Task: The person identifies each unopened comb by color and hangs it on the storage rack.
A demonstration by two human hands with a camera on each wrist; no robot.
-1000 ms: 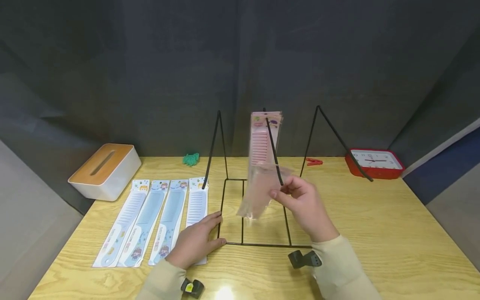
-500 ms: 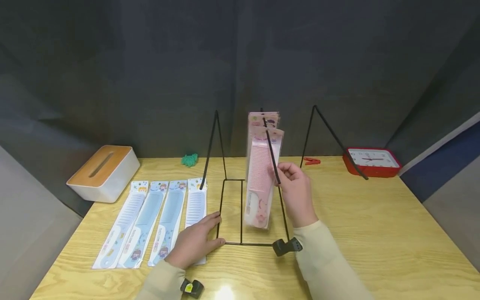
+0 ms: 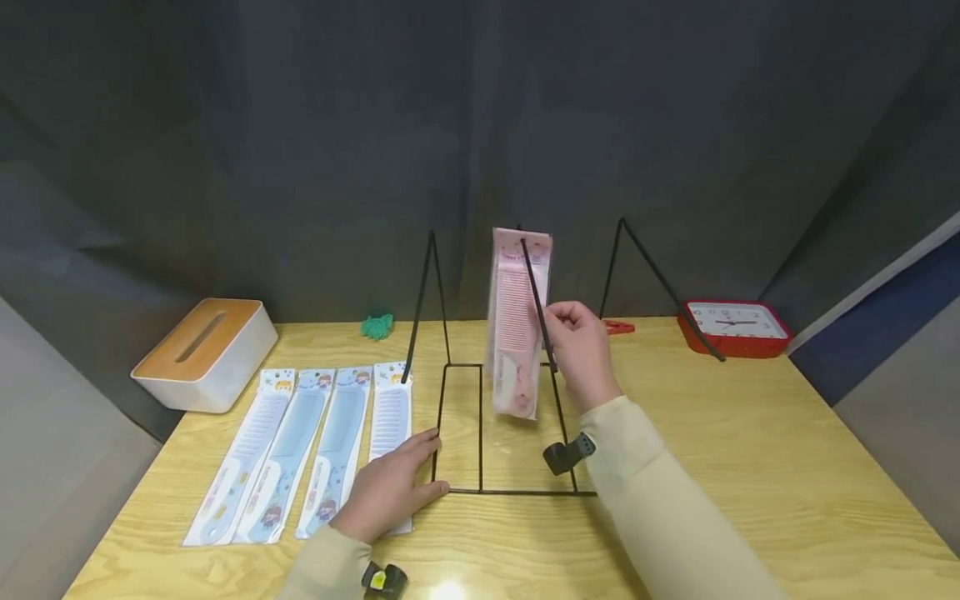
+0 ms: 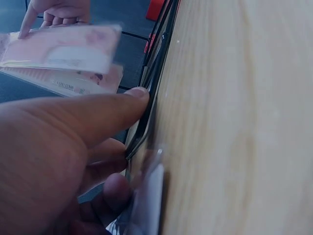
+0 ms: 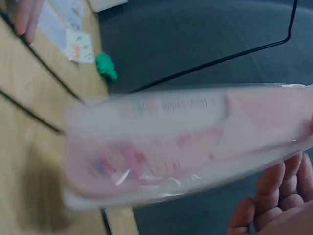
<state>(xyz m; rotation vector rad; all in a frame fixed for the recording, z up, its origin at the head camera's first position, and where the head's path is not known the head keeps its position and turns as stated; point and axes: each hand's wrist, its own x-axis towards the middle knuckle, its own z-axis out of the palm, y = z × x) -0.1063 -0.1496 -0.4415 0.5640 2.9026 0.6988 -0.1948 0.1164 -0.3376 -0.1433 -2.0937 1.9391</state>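
We find the right hand [image 3: 585, 356] nearer, pinching the edge of the pink comb packet [image 3: 513, 325] just to its left, long axis near vertical; the left hand [image 3: 392, 486], fingers loosely extended, touches the wire rack [image 3: 481, 429].

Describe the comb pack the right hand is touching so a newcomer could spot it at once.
Find the black wire rack on the wooden table, then its middle prong. There hangs the front pink comb pack, right edge at the right hand. It largely covers the pink packaging behind it; the four packs lying on the table are bluish.
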